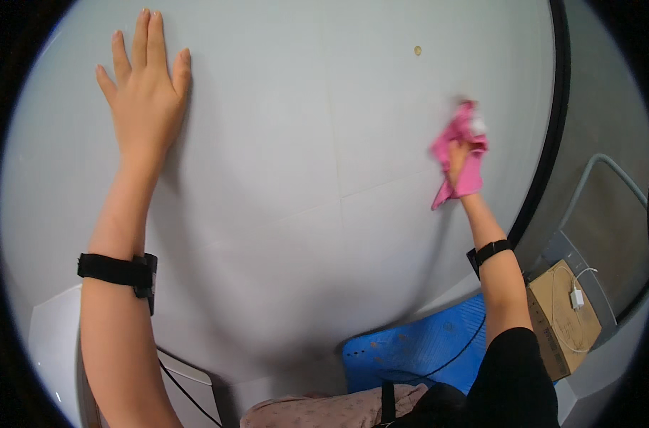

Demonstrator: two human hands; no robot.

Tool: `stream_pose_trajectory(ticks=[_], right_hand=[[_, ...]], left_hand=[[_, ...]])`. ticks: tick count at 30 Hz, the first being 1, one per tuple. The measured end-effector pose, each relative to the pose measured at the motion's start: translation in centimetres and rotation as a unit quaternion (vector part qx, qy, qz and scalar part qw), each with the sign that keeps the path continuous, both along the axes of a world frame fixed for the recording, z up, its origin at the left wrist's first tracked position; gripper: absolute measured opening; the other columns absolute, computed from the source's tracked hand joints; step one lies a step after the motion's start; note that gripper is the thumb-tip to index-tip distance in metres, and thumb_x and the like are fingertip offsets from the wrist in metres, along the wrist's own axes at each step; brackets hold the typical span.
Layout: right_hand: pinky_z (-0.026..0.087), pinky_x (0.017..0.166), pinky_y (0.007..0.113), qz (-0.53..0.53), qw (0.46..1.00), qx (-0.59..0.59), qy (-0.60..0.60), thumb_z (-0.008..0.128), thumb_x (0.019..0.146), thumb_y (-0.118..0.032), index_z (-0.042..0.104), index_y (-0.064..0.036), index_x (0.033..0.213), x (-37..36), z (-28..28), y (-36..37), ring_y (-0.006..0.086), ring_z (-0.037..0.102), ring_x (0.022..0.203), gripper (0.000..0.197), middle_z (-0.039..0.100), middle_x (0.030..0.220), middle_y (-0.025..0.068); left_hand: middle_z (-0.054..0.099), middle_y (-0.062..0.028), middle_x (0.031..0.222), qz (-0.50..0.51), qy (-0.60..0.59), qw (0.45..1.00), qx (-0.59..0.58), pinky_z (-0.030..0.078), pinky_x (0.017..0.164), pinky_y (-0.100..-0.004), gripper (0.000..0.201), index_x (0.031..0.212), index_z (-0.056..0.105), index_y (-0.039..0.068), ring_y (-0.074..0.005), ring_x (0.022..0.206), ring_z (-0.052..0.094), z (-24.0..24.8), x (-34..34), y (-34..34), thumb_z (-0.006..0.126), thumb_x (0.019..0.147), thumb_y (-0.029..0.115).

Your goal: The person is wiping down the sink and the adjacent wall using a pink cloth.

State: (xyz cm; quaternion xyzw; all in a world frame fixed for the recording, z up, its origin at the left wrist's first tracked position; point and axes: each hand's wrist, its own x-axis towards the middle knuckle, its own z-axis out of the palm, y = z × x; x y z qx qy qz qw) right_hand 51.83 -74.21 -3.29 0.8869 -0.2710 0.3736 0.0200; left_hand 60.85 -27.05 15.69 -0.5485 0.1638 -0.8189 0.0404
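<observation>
My left hand (146, 96) lies flat against a pale grey-white wall (282, 128) at the upper left, its fingers stretched out and nothing in it. Over on the right, my right hand (458, 162) presses a crumpled pink cloth (470, 171) to the same wall. Part of the cloth covers the fingers, and its upper end, with a whitish patch, is blurred. A small round brownish spot (418, 51) sits on the wall above the cloth. Each forearm wears a black strap with a small device.
A black strip (558, 93) edges the wall at the right. Beyond it stand a grey-framed chair (606, 160) and a cardboard box (563, 321) with a white charger (577, 298) and cable. A blue mat (424, 349) lies below. White furniture (57, 342) is at the lower left.
</observation>
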Motion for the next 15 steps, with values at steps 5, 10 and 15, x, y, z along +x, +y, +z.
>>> stream_pose_trajectory(ticks=[5, 10, 15], right_hand=[[0.010, 0.112, 0.058, 0.162, 0.886, 0.207, -0.383, 0.040, 0.092, -0.010, 0.019, 0.0053, 0.145, 2.8, -4.4, 0.4, 0.0436, 0.006, 0.142, 0.060, 0.013, 0.152, 0.0270], [0.018, 0.099, 0.074, 0.283, 0.908, -0.160, -0.264, 0.051, 0.082, -0.023, 0.041, 0.0035, 0.134, 4.4, -9.1, 22.3, 0.0497, 0.032, 0.126, 0.060, 0.039, 0.138, 0.0268], [0.043, 0.092, 0.049, 0.684, 0.725, -0.050, 0.064, 0.061, 0.080, -0.026, 0.067, -0.0173, 0.108, 2.6, -10.4, 30.8, 0.0234, 0.055, 0.111, 0.030, 0.064, 0.112, 0.0023]], left_hand=[[0.029, 0.0017, 0.153, -0.017, -0.020, 1.000, 0.003, 0.021, 0.109, -0.0592, 0.055, 0.148, 0.028, 0.022, -0.0322, 0.139, 0.028, 0.0, 0.6, 0.4, 0.032, 0.098, 0.046], [0.028, 0.0013, 0.154, -0.010, -0.017, 1.000, 0.007, 0.019, 0.109, -0.0600, 0.056, 0.148, 0.027, 0.020, -0.0326, 0.140, 0.026, -0.3, 1.7, 1.1, 0.030, 0.099, 0.047], [0.027, -0.0014, 0.154, -0.001, -0.006, 1.000, 0.016, 0.018, 0.110, -0.0607, 0.057, 0.148, 0.026, 0.017, -0.0346, 0.140, 0.025, -0.8, 1.7, 1.5, 0.028, 0.099, 0.045]])
